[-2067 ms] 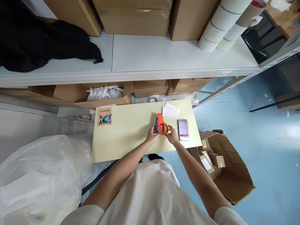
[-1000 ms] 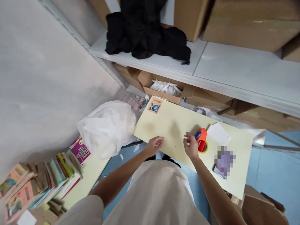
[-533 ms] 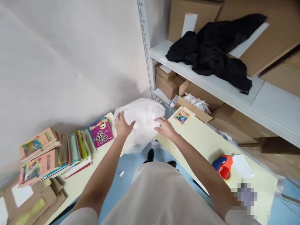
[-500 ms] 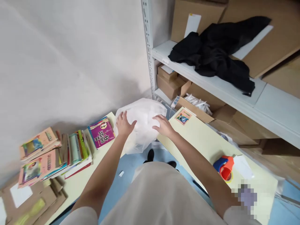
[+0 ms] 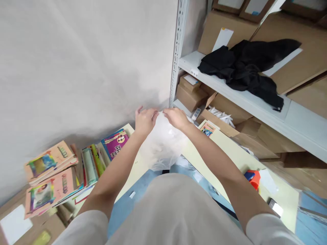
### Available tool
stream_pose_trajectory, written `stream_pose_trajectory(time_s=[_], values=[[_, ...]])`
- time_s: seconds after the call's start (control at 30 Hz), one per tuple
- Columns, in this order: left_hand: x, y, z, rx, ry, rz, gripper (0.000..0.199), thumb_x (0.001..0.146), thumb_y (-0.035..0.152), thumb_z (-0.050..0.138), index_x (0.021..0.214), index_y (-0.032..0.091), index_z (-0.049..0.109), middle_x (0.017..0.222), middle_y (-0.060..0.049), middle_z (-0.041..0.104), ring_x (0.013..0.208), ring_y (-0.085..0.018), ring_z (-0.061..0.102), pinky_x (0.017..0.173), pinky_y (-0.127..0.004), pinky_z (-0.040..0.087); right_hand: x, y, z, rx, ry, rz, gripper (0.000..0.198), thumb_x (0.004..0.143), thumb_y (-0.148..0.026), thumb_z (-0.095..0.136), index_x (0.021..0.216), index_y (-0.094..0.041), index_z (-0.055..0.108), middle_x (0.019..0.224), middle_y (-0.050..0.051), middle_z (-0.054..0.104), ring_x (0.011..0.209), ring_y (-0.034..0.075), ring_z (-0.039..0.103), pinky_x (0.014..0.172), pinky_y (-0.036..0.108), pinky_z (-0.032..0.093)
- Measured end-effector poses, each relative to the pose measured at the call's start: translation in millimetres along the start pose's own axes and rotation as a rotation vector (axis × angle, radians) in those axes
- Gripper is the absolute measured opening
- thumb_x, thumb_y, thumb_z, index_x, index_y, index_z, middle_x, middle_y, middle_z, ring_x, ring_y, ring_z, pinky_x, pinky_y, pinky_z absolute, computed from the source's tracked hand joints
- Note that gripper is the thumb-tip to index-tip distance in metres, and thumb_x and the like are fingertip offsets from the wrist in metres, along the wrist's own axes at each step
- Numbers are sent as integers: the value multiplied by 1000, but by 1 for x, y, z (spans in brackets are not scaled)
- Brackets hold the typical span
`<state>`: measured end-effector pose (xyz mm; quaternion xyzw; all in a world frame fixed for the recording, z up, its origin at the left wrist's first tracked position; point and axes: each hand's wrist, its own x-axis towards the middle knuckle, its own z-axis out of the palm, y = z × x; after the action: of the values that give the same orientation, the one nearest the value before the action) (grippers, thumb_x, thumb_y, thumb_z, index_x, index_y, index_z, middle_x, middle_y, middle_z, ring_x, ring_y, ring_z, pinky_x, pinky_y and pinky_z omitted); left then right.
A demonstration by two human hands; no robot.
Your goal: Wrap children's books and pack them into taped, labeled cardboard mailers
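Note:
A thin white translucent plastic bag (image 5: 165,143) hangs between the two tables in front of me, slightly blurred. My left hand (image 5: 146,120) pinches its top edge from the left, with the little finger lifted away. Close beside it, my right hand (image 5: 176,118) grips the same edge from the right, fingers bent over the plastic. The hands are nearly touching at the bag's top. Whatever may lie inside the bag cannot be made out.
Stacked books (image 5: 51,190) and a purple book (image 5: 116,144) lie on the left table. The right table (image 5: 230,153) bears an orange tape dispenser (image 5: 252,178) and a picture card (image 5: 208,128). Behind it, a metal shelf (image 5: 301,119) holds cardboard boxes and black cloth (image 5: 250,68).
Both hands have moved up and closer together, from lying spread on the bag to gripping its top edge. The bag now looks narrower and drawn upward. The camera view has shifted.

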<state>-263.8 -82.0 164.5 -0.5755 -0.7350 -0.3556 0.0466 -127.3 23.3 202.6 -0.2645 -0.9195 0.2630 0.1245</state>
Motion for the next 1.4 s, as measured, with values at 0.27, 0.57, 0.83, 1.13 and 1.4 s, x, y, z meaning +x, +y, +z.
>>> stream_pose_trajectory(time_s=[0.27, 0.57, 0.83, 1.13, 1.4], values=[[4, -18, 4, -510, -286, -111, 55, 63, 44, 72, 107, 14, 60, 97, -7, 68, 87, -22, 64, 77, -32, 50, -23, 19, -64, 156, 300, -145, 28, 87, -42, 46, 88, -17, 59, 80, 3, 63, 78, 17, 55, 68, 26, 42], [17, -20, 12, -661, -408, -167, 28, 70, 40, 62, 85, 17, 65, 81, -3, 68, 71, -14, 62, 63, -24, 48, -108, 87, -85, 415, 850, 224, 25, 81, -41, 57, 89, -17, 57, 79, 1, 61, 75, 15, 57, 71, 30, 47], [33, 25, 41, -627, -286, -214, 24, 77, 39, 54, 78, 17, 63, 52, 4, 54, 45, -10, 48, 45, -20, 38, -203, 105, -29, 891, 1046, 536, 59, 67, -44, 70, 116, -28, 41, 116, 5, 58, 97, 18, 60, 75, 33, 53], [31, 63, 96, -311, -307, 144, 29, 84, 39, 47, 87, 17, 65, 71, -3, 66, 65, -16, 60, 64, -25, 44, -282, 130, 10, 910, 958, 888, 38, 60, -41, 72, 87, -19, 57, 73, -1, 62, 47, 8, 51, 41, 22, 45], [3, 127, 153, -308, -545, 290, 30, 89, 39, 38, 92, 18, 60, 63, -1, 62, 60, -16, 60, 63, -25, 44, -380, 168, 22, 562, 1107, 1048, 33, 71, -49, 59, 79, -17, 55, 63, -1, 57, 41, 8, 47, 38, 22, 40]])
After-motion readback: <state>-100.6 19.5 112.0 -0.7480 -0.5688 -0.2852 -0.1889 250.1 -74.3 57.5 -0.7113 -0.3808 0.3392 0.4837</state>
